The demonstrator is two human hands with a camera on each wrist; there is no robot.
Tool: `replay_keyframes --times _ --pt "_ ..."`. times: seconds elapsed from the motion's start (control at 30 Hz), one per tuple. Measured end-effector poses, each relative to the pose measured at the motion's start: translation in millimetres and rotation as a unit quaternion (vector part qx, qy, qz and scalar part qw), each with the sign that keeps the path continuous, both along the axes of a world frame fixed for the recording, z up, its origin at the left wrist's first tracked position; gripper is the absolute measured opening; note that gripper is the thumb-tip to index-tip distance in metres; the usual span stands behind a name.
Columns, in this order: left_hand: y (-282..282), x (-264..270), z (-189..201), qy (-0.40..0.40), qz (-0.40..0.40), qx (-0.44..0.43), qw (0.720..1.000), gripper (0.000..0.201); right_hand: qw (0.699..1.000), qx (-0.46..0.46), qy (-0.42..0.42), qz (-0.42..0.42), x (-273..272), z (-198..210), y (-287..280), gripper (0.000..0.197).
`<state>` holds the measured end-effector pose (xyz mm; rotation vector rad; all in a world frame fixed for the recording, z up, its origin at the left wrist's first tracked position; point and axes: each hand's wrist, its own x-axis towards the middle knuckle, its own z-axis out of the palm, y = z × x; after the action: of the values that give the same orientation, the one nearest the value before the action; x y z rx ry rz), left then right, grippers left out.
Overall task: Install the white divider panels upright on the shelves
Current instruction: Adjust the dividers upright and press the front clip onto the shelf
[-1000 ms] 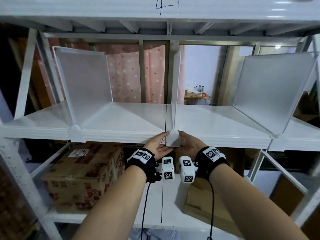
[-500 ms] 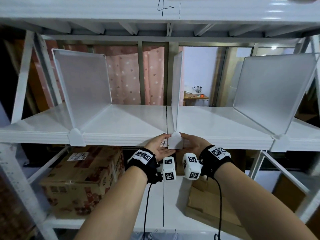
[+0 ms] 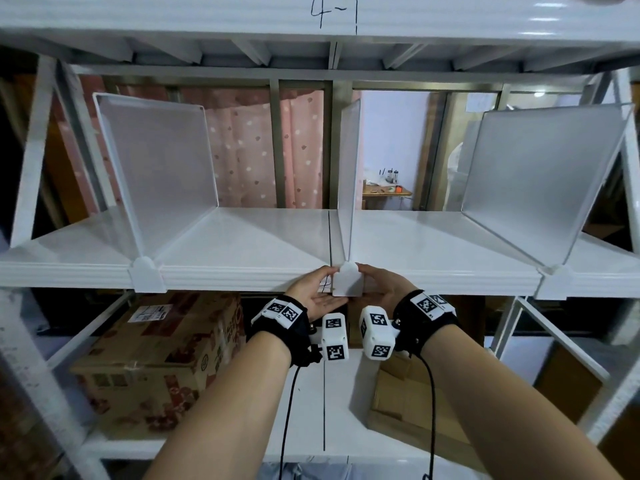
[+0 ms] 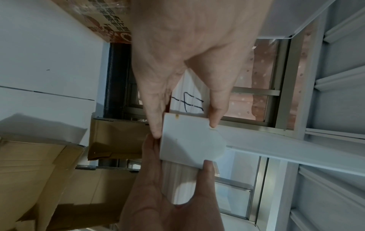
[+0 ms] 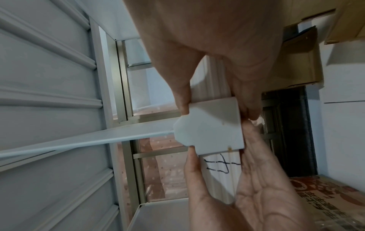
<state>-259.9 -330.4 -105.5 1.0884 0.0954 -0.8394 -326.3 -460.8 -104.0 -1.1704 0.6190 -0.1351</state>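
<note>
Closest to me are my two bare forearms, each wrapped at the wrist in a black fabric band with boxy white camera blocks printed with square black-and-white markers. Just past them, my left hand (image 3: 317, 289) and my right hand (image 3: 377, 285) meet at the front lip of the shelf (image 3: 242, 275), and both are pinching the same thing: the front clip (image 3: 348, 278) of the middle divider panel (image 3: 349, 174). The clip is a smooth, matte white plastic plate, square below and coming to a blunt, chamfered peak on top, and it sits flat against the ribbed front edge of the shelf. From the left wrist I see my left thumb at its upper side edge and my fingertips (image 4: 156, 128) at its lower edge; the right wrist shows the mirror of that, thumb above and fingers below. Beside the clip there are black handwritten marks on the lip. The panel itself stands upright, thin and edge-on to me, running back along the glossy white shelf just right of its centre seam. Left of it, well apart, a second panel (image 3: 156, 174) stands with a frosted, finely grained face and a raised rim, its own peaked clip on the lip; a third panel (image 3: 540, 181) stands at the right. Under the shelf sit a printed cardboard box (image 3: 152, 362) at left and a plain brown one (image 3: 415, 403) at right. Far behind hangs a pink spotted curtain (image 3: 242, 150).
</note>
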Motion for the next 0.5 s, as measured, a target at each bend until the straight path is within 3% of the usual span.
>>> replay_keyframes --times 0.37,0.5 --pt "0.7 -1.0 -4.0 0.023 -0.001 -0.016 1.000 0.070 0.998 0.059 -0.012 -0.026 -1.2 -1.2 1.6 0.024" --pt "2.5 -3.5 -2.3 0.022 0.005 -0.005 1.000 0.080 0.995 0.094 -0.020 -0.018 -4.2 -4.4 5.9 0.032"
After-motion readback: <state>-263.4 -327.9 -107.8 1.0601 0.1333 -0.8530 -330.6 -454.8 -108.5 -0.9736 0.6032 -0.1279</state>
